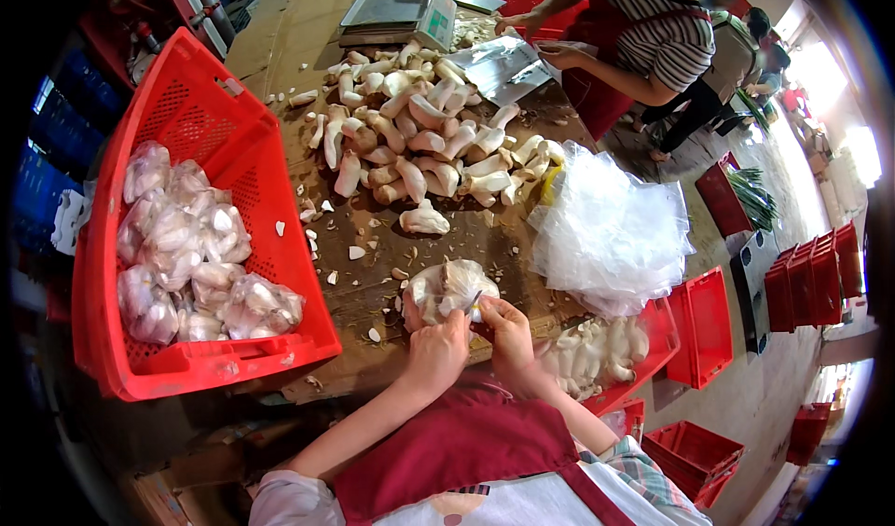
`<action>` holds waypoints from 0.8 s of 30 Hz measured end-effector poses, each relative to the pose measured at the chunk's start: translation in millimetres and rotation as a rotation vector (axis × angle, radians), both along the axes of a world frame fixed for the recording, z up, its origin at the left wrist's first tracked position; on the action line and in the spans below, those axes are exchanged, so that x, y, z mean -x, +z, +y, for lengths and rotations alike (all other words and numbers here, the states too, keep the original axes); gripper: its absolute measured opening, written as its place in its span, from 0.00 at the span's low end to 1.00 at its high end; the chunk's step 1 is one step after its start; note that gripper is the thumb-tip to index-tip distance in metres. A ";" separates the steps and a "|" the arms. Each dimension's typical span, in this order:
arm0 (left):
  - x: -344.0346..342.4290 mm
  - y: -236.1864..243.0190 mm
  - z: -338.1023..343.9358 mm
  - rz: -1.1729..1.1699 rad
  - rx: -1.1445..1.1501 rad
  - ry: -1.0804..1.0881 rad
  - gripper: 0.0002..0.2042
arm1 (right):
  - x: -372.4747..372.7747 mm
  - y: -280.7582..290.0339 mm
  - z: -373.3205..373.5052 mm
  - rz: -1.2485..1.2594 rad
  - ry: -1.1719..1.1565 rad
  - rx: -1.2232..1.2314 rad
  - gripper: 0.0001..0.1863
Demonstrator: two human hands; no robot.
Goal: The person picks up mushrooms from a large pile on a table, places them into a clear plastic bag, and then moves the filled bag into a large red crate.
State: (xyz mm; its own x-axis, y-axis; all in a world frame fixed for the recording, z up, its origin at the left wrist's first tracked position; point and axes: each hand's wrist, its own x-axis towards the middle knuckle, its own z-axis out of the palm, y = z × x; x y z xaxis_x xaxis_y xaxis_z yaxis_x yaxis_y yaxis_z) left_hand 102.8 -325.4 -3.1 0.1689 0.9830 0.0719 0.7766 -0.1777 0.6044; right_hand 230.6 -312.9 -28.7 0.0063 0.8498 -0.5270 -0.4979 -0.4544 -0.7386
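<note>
A clear plastic bag of mushrooms [447, 282] rests on the table near its front edge. My left hand [436, 351] is closed at the bag's gathered neck. Beside it, my right hand [506, 335] pinches at the same neck, where a small thin dark strip [475, 299] sticks up; its exact kind is too small to tell. Just beyond the bag lies a single pale mushroom [425, 218]. Farther back is a large heap of king oyster mushrooms [410, 125]. A stack of clear plastic bags [611, 228] lies to the right.
On the left stands a tilted red crate [210, 358] holding several filled bags [182, 237]. A scale [401, 11] is at the back. Mushrooms [601, 351] fill a red crate by the table's right edge. A co-worker in a striped shirt [657, 27] stands across.
</note>
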 end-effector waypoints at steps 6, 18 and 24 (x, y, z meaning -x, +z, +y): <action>-1.8 3.8 -6.3 -0.013 0.046 -0.027 0.11 | -6.7 -4.0 2.2 0.002 0.007 0.024 0.12; 83.7 -25.6 2.3 0.092 -0.090 0.312 0.09 | -27.6 49.6 9.5 -0.875 0.188 -0.602 0.07; 103.9 -21.4 7.4 0.353 -0.186 0.230 0.15 | -16.2 55.6 15.8 -0.722 0.151 -0.541 0.06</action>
